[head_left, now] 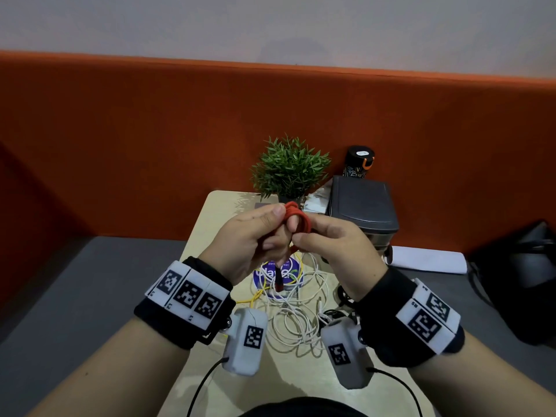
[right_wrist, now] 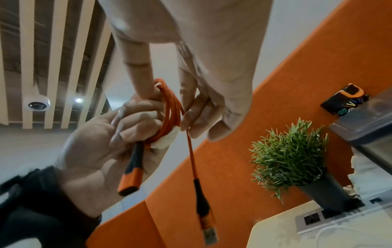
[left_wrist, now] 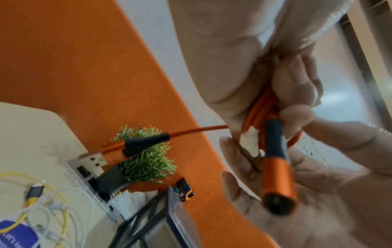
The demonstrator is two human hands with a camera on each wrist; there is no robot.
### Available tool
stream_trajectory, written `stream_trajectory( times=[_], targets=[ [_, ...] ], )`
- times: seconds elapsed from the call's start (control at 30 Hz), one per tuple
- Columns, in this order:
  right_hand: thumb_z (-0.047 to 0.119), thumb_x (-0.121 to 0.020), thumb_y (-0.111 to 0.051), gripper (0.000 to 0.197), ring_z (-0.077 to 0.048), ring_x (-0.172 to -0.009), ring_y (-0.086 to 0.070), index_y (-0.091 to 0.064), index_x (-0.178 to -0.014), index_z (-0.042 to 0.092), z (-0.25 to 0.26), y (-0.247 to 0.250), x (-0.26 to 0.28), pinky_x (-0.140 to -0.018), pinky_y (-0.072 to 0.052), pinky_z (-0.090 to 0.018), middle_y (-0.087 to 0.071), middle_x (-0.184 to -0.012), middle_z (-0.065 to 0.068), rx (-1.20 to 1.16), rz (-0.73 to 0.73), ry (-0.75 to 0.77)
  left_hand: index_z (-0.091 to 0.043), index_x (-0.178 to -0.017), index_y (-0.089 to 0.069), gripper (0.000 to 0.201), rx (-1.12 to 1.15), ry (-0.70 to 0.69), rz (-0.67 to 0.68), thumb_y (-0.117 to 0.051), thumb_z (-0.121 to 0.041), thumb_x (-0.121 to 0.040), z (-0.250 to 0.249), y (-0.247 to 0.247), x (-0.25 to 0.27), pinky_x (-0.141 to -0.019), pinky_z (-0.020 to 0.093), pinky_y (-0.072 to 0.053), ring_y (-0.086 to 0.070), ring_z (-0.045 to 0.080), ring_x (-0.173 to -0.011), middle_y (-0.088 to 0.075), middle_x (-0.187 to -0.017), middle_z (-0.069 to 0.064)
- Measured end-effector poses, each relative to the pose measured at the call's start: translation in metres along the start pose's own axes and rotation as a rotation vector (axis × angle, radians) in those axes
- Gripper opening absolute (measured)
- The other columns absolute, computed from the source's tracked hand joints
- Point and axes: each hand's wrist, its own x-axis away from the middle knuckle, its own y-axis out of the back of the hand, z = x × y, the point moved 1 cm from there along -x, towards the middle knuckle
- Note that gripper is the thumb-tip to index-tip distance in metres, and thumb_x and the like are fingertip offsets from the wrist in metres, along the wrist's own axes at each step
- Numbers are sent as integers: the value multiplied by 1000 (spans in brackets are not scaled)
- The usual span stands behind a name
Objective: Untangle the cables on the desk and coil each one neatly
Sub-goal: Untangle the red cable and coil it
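Observation:
Above the desk I hold an orange braided cable (head_left: 296, 219), wound into a small coil (right_wrist: 169, 109). My left hand (head_left: 281, 227) has its fingers curled through the coil, and one orange-and-black plug (right_wrist: 131, 176) lies along its palm. My right hand (head_left: 305, 236) pinches the loose strand at the coil's edge. From there the strand drops to a dangling USB plug (right_wrist: 208, 233). A white tab (left_wrist: 250, 142) sticks out of the coil. Tangled white cables (head_left: 298, 314) and a yellow cable (head_left: 258, 296) lie on the beige desk (head_left: 216, 218) below my hands.
A potted plant (head_left: 290, 170), a dark bottle (head_left: 359, 161) and a black drawer box (head_left: 361, 206) stand at the desk's back, by a socket panel (left_wrist: 89, 181). An orange partition (head_left: 150, 145) closes the back. A white roll (head_left: 427, 260) and black bag (head_left: 517, 281) lie right.

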Motion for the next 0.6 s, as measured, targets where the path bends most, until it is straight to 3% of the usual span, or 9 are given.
stream_trajectory(
  times=[0.13, 0.17, 0.2, 0.27, 0.33, 0.43, 0.6],
  targets=[
    [0, -86, -62, 18, -16, -74, -66, -73, -84, 14, -5, -2, -1, -79, -55, -34, -73, -77, -6, 93, -132, 28, -2, -80, -53, 30, -52, 0, -40, -39, -26, -92, 6, -2, -2, -54, 24, -44, -38, 13, -44, -44, -53, -1],
    [0, -86, -61, 19, -14, -67, -64, -72, -81, 14, -6, -1, -2, -74, -55, -32, -71, -70, -5, 100, -168, 20, -3, -79, -54, 30, -106, -5, -69, -41, -26, -93, 7, -3, -3, -56, 21, -45, -44, 12, -48, -48, -57, 0],
    [-1, -85, -60, 20, -6, -59, -60, -72, -79, 14, -6, -1, -2, -65, -52, -23, -69, -63, 1, 102, -207, 14, -5, -78, -55, 30, -195, -10, -111, -43, -26, -95, 8, -4, -4, -58, 18, -45, -49, 11, -53, -51, -61, 1],
    [0, -86, -60, 21, 2, -45, -50, -72, -78, 15, -5, 2, -1, -50, -38, -8, -61, -51, 11, 101, -271, 17, -12, -77, -58, 30, -497, -32, -226, -41, -26, -98, 8, -4, -3, -61, 17, -41, -52, 8, -63, -53, -76, 1],
    [2, -86, -61, 20, 3, -43, -48, -73, -78, 16, -6, 2, -1, -46, -34, -6, -60, -50, 13, 79, -299, 13, -23, -73, -56, 32, -840, -60, -291, -39, -28, -100, 6, -3, -3, -66, 23, -36, -49, 8, -71, -48, -86, -1],
    [1, -85, -61, 21, 3, -50, -51, -72, -75, 15, -8, 1, 0, -51, -39, -9, -64, -57, 9, 9, -290, -39, -24, -78, -49, 29, -1084, -42, -287, -34, -32, -100, 3, -6, -1, -71, 24, -32, -45, 10, -82, -46, -92, -2],
    [-12, -82, -50, 27, -16, -70, -58, -66, -75, 7, -16, 3, -2, -67, -50, -24, -65, -72, -7, -205, -163, -131, -14, -95, -51, 30, -1162, -36, -288, -31, -37, -99, 5, -11, 2, -76, 33, -44, -48, 17, -81, -43, -95, 2]
  ],
)
